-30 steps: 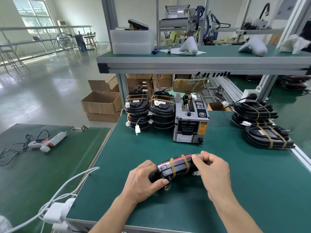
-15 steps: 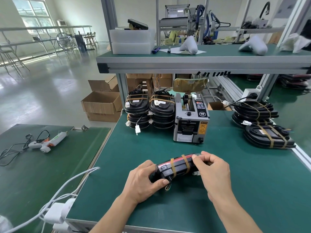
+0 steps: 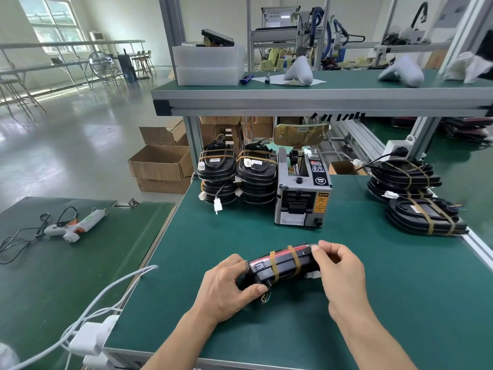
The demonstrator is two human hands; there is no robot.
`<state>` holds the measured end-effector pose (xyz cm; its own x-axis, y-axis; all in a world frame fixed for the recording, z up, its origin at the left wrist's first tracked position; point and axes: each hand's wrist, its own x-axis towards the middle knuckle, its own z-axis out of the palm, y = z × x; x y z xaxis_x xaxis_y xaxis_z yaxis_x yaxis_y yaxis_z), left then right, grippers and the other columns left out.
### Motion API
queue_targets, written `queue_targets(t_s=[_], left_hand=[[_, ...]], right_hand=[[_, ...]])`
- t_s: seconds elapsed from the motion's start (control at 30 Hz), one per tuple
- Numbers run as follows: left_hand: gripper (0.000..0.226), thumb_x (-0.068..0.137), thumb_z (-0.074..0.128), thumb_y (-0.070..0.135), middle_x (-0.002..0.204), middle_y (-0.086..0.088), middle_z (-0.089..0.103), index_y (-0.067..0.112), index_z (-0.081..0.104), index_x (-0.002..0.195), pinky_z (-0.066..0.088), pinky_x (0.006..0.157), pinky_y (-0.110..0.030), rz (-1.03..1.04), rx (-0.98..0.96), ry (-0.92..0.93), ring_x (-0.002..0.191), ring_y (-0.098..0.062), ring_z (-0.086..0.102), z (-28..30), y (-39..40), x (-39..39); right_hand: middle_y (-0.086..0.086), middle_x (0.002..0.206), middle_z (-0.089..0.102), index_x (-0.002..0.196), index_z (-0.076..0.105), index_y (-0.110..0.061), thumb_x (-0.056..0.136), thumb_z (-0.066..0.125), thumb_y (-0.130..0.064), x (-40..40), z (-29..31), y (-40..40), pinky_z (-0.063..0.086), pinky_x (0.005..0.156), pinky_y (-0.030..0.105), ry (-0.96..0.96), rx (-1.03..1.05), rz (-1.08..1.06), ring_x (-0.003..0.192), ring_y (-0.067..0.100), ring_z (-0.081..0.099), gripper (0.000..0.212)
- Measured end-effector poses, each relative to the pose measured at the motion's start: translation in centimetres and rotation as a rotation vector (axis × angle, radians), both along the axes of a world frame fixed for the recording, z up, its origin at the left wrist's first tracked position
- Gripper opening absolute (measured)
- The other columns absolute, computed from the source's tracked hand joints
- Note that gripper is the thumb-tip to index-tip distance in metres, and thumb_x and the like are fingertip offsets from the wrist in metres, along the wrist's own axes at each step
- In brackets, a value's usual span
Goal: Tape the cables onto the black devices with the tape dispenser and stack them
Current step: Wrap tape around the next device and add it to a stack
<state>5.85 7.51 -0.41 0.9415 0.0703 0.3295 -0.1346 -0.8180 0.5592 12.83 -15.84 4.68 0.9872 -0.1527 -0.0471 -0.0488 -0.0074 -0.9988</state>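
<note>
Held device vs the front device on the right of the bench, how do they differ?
The held device is gripped on edge by the left hand and right hand; the right device lies flat, untouched. The held one shows a red stripe; the right one looks all black. Both carry two tan tape bands.

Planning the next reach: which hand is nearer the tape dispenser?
Right. The right hand grips the near device's right end, almost straight in front of the tape dispenser. The left hand holds the device's left end, farther off to the dispenser's left.
</note>
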Motion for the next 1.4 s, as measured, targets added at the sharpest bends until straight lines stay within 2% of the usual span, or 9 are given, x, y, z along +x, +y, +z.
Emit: queue_targets(t_s=[0.3, 0.47, 0.57, 0.8, 1.0, 1.07, 1.13, 1.23, 1.4], left_hand=[[0.083, 0.079, 0.041, 0.098, 0.088, 0.012, 0.052, 0.020, 0.067, 0.091, 0.050, 0.067, -0.039, 0.006, 0.006, 0.031, 0.071, -0.010, 0.048, 0.4, -0.1, -0.1], [0.082, 0.080, 0.040, 0.098, 0.088, 0.012, 0.052, 0.021, 0.067, 0.090, 0.050, 0.067, -0.037, 0.003, -0.018, 0.023, 0.070, -0.008, 0.047, 0.6, -0.2, -0.3], [0.084, 0.081, 0.038, 0.098, 0.086, 0.011, 0.050, 0.019, 0.066, 0.089, 0.049, 0.067, -0.037, 0.010, -0.009, 0.033, 0.069, -0.008, 0.046, 0.7, -0.2, -0.2], [0.089, 0.079, 0.034, 0.099, 0.091, 0.009, 0.054, 0.020, 0.069, 0.098, 0.051, 0.073, -0.038, 0.000, -0.033, 0.081, 0.073, -0.011, 0.051, 0.6, -0.1, -0.3], [0.070, 0.085, 0.040, 0.094, 0.108, 0.026, 0.061, 0.051, 0.055, 0.137, 0.052, 0.085, -0.030, -0.028, -0.095, 0.037, 0.092, 0.005, 0.059, 0.5, -0.2, -0.3], [0.080, 0.083, 0.043, 0.092, 0.131, 0.029, 0.062, 0.049, 0.048, 0.149, 0.051, 0.099, -0.030, -0.019, -0.094, 0.049, 0.113, 0.001, 0.062, 0.4, -0.1, -0.4], [0.095, 0.078, 0.040, 0.098, 0.131, 0.026, 0.061, 0.046, 0.036, 0.157, 0.050, 0.094, -0.029, 0.003, -0.089, 0.063, 0.105, -0.005, 0.061, 0.3, 0.1, -0.4], [0.094, 0.076, 0.039, 0.101, 0.116, 0.032, 0.053, 0.055, 0.021, 0.156, 0.046, 0.077, -0.021, 0.004, -0.095, 0.059, 0.081, -0.009, 0.054, 0.3, 0.0, -0.4], [0.067, 0.082, 0.062, 0.072, 0.122, 0.047, 0.051, 0.057, 0.035, 0.141, 0.040, 0.080, -0.004, 0.014, -0.025, 0.044, 0.090, 0.019, 0.053, 0.2, -0.2, -0.4]], right_hand=[[-0.016, 0.109, 0.067, 0.109, 0.064, -0.035, 0.090, 0.075, -0.038, -0.4, -0.8, 0.6, 0.055, 0.092, 0.037, -0.070, -0.119, -0.011, 0.105, 0.004, 0.063, 0.022], [-0.021, 0.097, 0.070, 0.100, 0.068, -0.041, 0.101, 0.061, -0.036, 0.0, -1.2, -0.3, 0.049, 0.067, 0.008, -0.093, -0.038, -0.026, 0.094, 0.000, 0.065, 0.009], [-0.020, 0.107, 0.072, 0.109, 0.071, -0.037, 0.101, 0.061, -0.043, 0.4, -1.5, -0.9, 0.052, 0.086, 0.021, -0.028, -0.049, 0.107, 0.106, 0.003, 0.065, 0.014], [-0.017, 0.118, 0.067, 0.119, 0.058, -0.039, 0.086, 0.055, -0.075, 0.2, -1.2, -0.8, 0.052, 0.096, 0.026, -0.008, -0.166, 0.335, 0.108, -0.002, 0.062, 0.049], [-0.016, 0.127, 0.054, 0.129, 0.045, -0.039, 0.082, 0.047, -0.083, -0.2, 1.5, -0.5, 0.043, 0.103, 0.033, -0.133, -0.384, 0.307, 0.121, 0.007, 0.053, 0.064], [-0.011, 0.130, 0.050, 0.136, 0.042, -0.032, 0.085, 0.048, -0.078, -0.5, 3.1, 0.0, 0.039, 0.109, 0.039, -0.242, -0.575, 0.239, 0.123, 0.013, 0.049, 0.069], [-0.004, 0.129, 0.050, 0.138, 0.044, -0.022, 0.089, 0.053, -0.070, -1.1, 4.5, 0.8, 0.036, 0.112, 0.045, -0.394, -0.805, 0.134, 0.123, 0.020, 0.049, 0.069], [0.000, 0.126, 0.052, 0.133, 0.050, -0.020, 0.084, 0.061, -0.069, -2.6, 5.6, 2.3, 0.035, 0.112, 0.052, -0.531, -1.012, 0.047, 0.117, 0.026, 0.051, 0.070], [0.003, 0.126, 0.056, 0.124, 0.062, -0.022, 0.070, 0.073, -0.069, -4.8, 4.9, 5.6, 0.032, 0.109, 0.051, -0.592, -1.112, 0.051, 0.116, 0.030, 0.054, 0.073]])
